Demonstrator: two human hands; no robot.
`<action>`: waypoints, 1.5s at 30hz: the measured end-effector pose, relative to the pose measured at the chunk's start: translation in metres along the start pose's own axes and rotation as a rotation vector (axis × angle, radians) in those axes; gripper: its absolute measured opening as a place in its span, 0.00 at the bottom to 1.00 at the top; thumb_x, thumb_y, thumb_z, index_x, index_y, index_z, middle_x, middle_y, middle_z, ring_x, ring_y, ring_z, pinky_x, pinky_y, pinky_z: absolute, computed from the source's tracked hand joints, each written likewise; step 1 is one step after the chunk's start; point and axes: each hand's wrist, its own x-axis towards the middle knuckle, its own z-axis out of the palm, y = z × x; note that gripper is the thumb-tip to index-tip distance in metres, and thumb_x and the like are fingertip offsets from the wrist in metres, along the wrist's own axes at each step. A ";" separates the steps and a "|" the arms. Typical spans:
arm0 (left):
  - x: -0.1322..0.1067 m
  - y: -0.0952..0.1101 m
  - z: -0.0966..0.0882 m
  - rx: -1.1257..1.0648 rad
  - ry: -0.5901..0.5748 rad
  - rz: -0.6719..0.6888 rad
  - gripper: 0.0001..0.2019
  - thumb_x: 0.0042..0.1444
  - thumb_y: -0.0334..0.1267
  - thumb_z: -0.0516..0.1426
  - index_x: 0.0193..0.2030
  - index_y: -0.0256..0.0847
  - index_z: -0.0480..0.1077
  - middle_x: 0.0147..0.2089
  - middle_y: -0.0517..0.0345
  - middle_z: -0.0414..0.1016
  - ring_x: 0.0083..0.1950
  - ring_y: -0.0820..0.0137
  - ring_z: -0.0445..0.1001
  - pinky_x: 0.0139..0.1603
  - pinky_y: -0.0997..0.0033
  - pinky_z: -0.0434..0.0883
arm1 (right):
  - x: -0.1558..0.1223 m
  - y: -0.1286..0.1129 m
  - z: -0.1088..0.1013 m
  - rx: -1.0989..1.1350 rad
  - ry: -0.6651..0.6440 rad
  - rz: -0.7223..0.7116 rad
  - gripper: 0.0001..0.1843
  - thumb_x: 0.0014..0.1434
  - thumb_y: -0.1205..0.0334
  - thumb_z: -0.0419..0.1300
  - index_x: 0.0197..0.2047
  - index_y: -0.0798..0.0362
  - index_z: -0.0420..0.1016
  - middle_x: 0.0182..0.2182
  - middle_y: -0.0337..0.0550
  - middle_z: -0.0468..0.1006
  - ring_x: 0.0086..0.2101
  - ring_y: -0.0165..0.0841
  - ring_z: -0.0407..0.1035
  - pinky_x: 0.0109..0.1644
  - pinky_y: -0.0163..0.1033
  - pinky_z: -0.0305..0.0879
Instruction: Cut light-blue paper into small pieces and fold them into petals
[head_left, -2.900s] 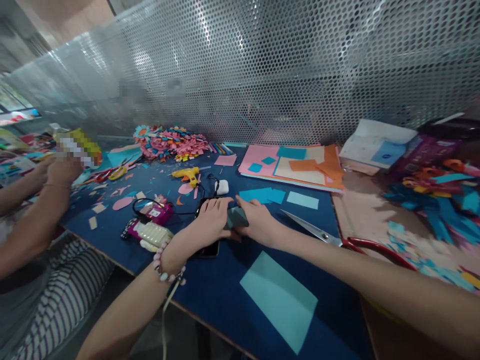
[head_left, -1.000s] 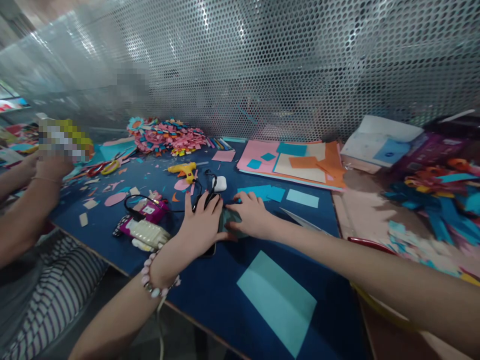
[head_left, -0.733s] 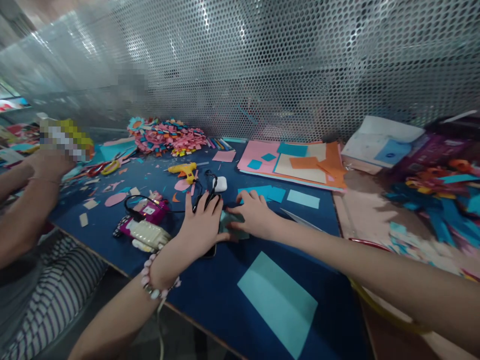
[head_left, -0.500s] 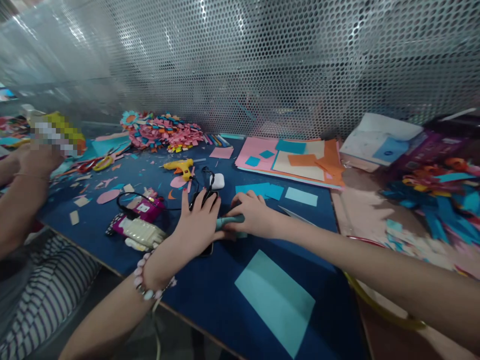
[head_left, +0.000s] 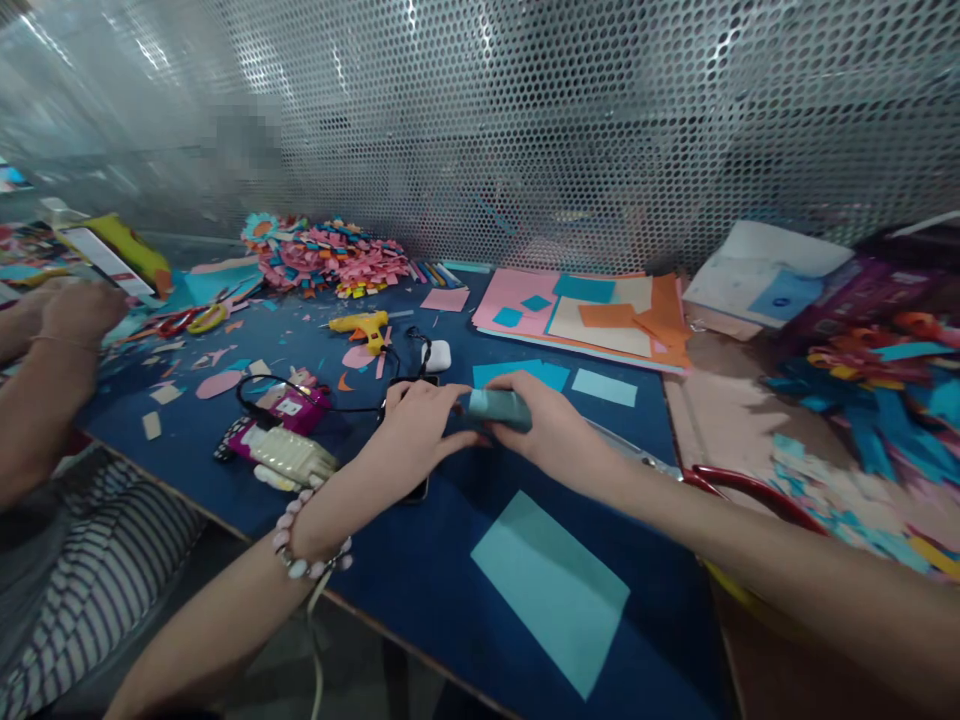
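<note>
My right hand (head_left: pixel 551 432) is closed round a small folded piece of teal paper (head_left: pixel 501 407), held just above the blue table (head_left: pixel 420 560). My left hand (head_left: pixel 420 420) pinches the paper's left end, its fingers curled. Both hands meet near the table's middle, over a dark phone (head_left: pixel 416 487). A larger light-blue sheet (head_left: pixel 551 588) lies flat nearer to me.
A yellow glue gun (head_left: pixel 365 325), black cable, white charger (head_left: pixel 438 355) and pink packet (head_left: pixel 289 408) lie left of my hands. Red-handled scissors (head_left: pixel 720 485) lie right. Paper sheets (head_left: pixel 585 320) and a scrap pile (head_left: pixel 330 262) sit by the mesh wall. Another person's arm (head_left: pixel 45 380) works at far left.
Earlier both hands pressed the teal paper flat on the table, the left fingers spread. Now the paper is folded narrower and lifted, and the left hand pinches its end.
</note>
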 end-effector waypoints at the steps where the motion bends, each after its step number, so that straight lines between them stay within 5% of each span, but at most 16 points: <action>1: 0.001 0.001 -0.003 -0.120 -0.017 0.000 0.20 0.56 0.48 0.56 0.50 0.37 0.69 0.43 0.51 0.76 0.47 0.59 0.70 0.51 0.57 0.62 | -0.004 0.001 -0.001 0.018 0.031 -0.022 0.17 0.53 0.67 0.59 0.47 0.53 0.66 0.44 0.46 0.72 0.44 0.37 0.67 0.45 0.41 0.63; 4: 0.002 0.005 -0.007 -0.416 -0.073 -0.014 0.14 0.59 0.47 0.53 0.38 0.39 0.72 0.34 0.58 0.76 0.36 0.68 0.71 0.37 0.70 0.64 | -0.017 0.003 -0.002 0.101 0.054 -0.023 0.22 0.54 0.66 0.59 0.53 0.51 0.63 0.47 0.46 0.69 0.46 0.37 0.66 0.48 0.43 0.64; 8: 0.003 0.007 -0.005 -0.660 -0.082 -0.088 0.15 0.57 0.49 0.54 0.34 0.37 0.72 0.30 0.58 0.74 0.31 0.71 0.70 0.31 0.74 0.63 | -0.030 0.005 0.001 0.447 0.097 0.207 0.30 0.54 0.56 0.62 0.58 0.48 0.56 0.47 0.46 0.70 0.41 0.35 0.70 0.43 0.43 0.68; 14: 0.003 0.017 -0.002 -1.031 -0.092 -0.192 0.17 0.53 0.46 0.59 0.45 0.37 0.69 0.42 0.55 0.75 0.41 0.68 0.74 0.40 0.72 0.70 | -0.037 0.001 -0.002 0.775 0.125 0.337 0.11 0.53 0.59 0.64 0.37 0.54 0.70 0.35 0.42 0.77 0.36 0.32 0.72 0.42 0.38 0.67; 17: 0.001 0.023 -0.003 -1.308 -0.271 -0.264 0.18 0.58 0.45 0.56 0.52 0.40 0.68 0.49 0.52 0.74 0.50 0.65 0.73 0.48 0.68 0.71 | -0.038 -0.004 -0.002 0.851 0.134 0.325 0.10 0.52 0.59 0.64 0.37 0.53 0.71 0.34 0.40 0.78 0.36 0.31 0.72 0.41 0.37 0.67; 19: -0.002 0.026 -0.003 -1.499 -0.435 -0.307 0.17 0.59 0.45 0.54 0.53 0.40 0.68 0.50 0.50 0.74 0.49 0.63 0.75 0.50 0.63 0.72 | -0.038 -0.005 -0.001 0.861 0.134 0.331 0.10 0.53 0.57 0.63 0.36 0.53 0.70 0.35 0.40 0.78 0.36 0.32 0.72 0.42 0.38 0.66; 21: -0.003 0.028 -0.002 -1.601 -0.464 -0.315 0.17 0.60 0.44 0.54 0.52 0.38 0.69 0.51 0.48 0.75 0.47 0.62 0.77 0.51 0.60 0.73 | -0.039 -0.004 -0.001 0.793 0.154 0.332 0.11 0.55 0.55 0.62 0.37 0.53 0.71 0.35 0.40 0.77 0.37 0.32 0.71 0.43 0.38 0.66; 26: -0.004 0.030 -0.001 -1.600 -0.403 -0.374 0.17 0.58 0.44 0.56 0.51 0.39 0.70 0.50 0.48 0.76 0.45 0.62 0.78 0.49 0.60 0.75 | -0.040 0.002 0.001 0.619 0.206 0.352 0.14 0.57 0.50 0.58 0.39 0.51 0.72 0.34 0.40 0.75 0.36 0.33 0.68 0.40 0.38 0.64; 32: -0.002 0.032 0.002 -1.441 -0.285 -0.448 0.17 0.51 0.43 0.61 0.47 0.41 0.71 0.51 0.52 0.75 0.46 0.62 0.77 0.43 0.62 0.77 | -0.042 0.001 0.002 0.644 0.184 0.364 0.12 0.57 0.51 0.59 0.35 0.52 0.74 0.32 0.39 0.74 0.34 0.32 0.66 0.38 0.38 0.63; 39: 0.001 0.030 0.003 -1.517 -0.270 -0.424 0.17 0.58 0.46 0.55 0.48 0.37 0.72 0.47 0.48 0.78 0.43 0.63 0.79 0.45 0.63 0.76 | -0.044 0.009 0.002 0.758 0.363 0.420 0.11 0.55 0.53 0.62 0.37 0.52 0.73 0.33 0.39 0.75 0.33 0.32 0.67 0.38 0.38 0.63; 45: 0.001 0.028 0.005 -1.381 -0.254 -0.401 0.18 0.51 0.44 0.60 0.48 0.39 0.72 0.44 0.53 0.78 0.41 0.63 0.78 0.41 0.64 0.76 | -0.044 0.000 0.004 0.814 0.332 0.418 0.10 0.53 0.56 0.63 0.35 0.51 0.69 0.34 0.39 0.76 0.36 0.33 0.71 0.42 0.40 0.67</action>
